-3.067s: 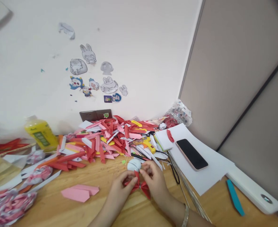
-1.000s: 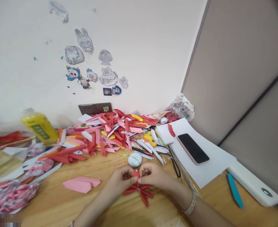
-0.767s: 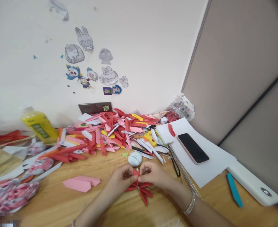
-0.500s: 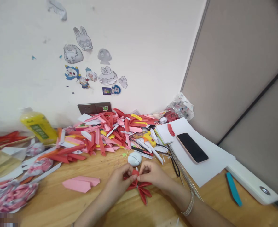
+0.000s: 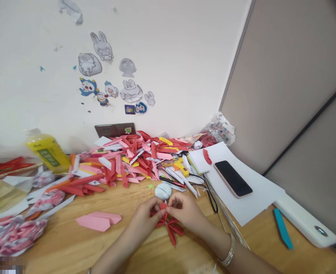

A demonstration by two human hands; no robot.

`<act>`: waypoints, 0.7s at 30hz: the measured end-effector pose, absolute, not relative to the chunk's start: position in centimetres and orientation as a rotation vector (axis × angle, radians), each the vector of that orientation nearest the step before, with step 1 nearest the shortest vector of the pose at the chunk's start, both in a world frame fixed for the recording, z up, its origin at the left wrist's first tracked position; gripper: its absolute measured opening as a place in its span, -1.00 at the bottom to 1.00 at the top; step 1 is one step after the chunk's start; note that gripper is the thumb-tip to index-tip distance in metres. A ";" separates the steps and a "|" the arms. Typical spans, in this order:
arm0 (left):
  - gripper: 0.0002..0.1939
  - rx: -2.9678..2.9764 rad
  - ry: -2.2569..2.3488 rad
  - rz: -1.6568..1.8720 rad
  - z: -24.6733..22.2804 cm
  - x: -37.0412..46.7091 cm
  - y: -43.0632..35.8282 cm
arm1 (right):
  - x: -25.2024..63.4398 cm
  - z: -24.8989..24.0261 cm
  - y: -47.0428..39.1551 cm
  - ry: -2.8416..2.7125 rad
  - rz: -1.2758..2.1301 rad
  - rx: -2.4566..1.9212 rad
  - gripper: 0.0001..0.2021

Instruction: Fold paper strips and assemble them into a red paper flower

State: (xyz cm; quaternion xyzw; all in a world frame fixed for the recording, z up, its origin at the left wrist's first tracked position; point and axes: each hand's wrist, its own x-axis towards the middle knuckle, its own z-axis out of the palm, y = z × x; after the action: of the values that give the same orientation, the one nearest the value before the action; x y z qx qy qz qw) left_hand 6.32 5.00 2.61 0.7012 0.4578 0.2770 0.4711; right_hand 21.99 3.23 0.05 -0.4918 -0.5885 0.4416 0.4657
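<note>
Between my two hands, low over the wooden table, is a red folded-paper flower [image 5: 174, 230] with pointed petals spread out. My left hand [image 5: 148, 214] pinches its far red petal from the left, thumb and forefinger together. From the right, my right hand [image 5: 182, 208] pinches the same petal, fingertips close to those of the left. Part of the flower is hidden behind the fingers. Just beyond the hands sits a white computer mouse [image 5: 162, 191]. Two pink folded paper pieces [image 5: 99, 221] lie to the left of my left forearm.
A heap of red, pink, white and yellow folded strips [image 5: 128, 156] lines the wall. A yellow glue gun [image 5: 181, 167] rests at its right end. Further right are a phone [image 5: 233, 179] on white paper [image 5: 256, 205], a white power strip [image 5: 305, 224] and a teal strip [image 5: 282, 228]. A yellow bottle [image 5: 47, 150] stands left.
Both hands stay pinched on the flower's far petal, with only slight finger movement around it. The view has shifted a little; the other things lie as before.
</note>
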 end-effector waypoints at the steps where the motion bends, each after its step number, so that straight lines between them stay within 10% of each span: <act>1: -0.84 1.720 1.128 0.679 2.8 6.4 4.9 | 21.9 0.1 3.1 -1.456 1.041 -1.231 -0.93; 21: -0.92 1.748 1.137 0.684 2.1 6.3 5.1 | 20.8 -0.3 2.0 -1.564 0.636 -1.251 -0.88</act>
State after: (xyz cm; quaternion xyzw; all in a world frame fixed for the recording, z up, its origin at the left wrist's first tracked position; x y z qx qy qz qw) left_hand 6.35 5.07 2.12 0.7089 0.4610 0.2773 0.4562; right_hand 20.84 2.05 -0.30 -0.5164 -0.6459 0.2628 0.4970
